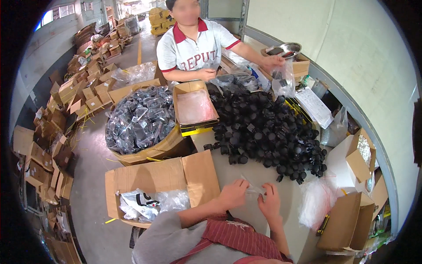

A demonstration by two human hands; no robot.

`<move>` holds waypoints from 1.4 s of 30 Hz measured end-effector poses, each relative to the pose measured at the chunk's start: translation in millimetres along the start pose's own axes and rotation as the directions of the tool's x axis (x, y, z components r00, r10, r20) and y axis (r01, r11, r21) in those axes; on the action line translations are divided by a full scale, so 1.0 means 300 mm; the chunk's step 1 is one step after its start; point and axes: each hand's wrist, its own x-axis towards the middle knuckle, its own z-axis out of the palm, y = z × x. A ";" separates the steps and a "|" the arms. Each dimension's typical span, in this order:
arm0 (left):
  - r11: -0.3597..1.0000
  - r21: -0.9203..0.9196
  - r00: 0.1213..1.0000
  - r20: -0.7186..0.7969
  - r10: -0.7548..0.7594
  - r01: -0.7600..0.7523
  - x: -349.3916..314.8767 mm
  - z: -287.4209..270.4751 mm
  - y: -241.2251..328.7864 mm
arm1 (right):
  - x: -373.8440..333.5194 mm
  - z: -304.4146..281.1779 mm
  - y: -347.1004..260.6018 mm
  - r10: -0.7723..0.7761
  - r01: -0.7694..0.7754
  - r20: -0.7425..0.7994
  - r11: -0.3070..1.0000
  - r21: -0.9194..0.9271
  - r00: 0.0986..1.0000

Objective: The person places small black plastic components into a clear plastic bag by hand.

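Note:
A small clear plastic bag (253,188) stretches between my hands just above the table. My left hand (233,194) is closed, with its fingertips on the bag's left end. At the other end, my right hand (270,201) has its curved fingers and thumb around the bag's edge. I see nothing inside the bag, though its film is hard to make out. Beyond my hands lies a large heap of small black plastic parts (263,127), with a few loose ones at its near edge. To the right of my right hand sits a pile of clear plastic bags (314,204).
Across the table a co-worker (189,48) holds a clear bag (283,81) near a metal bowl (290,47). On the left stand a large carton of bagged black parts (143,154) and an open carton (151,178) with plastic. An open box (195,108) borders the heap; cartons (347,224) line the right.

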 end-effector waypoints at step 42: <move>0.829 0.485 0.934 -0.068 0.352 -0.277 0.004 0.090 -0.220 | -0.013 0.051 0.284 -0.218 0.235 0.096 0.945 -0.226 0.971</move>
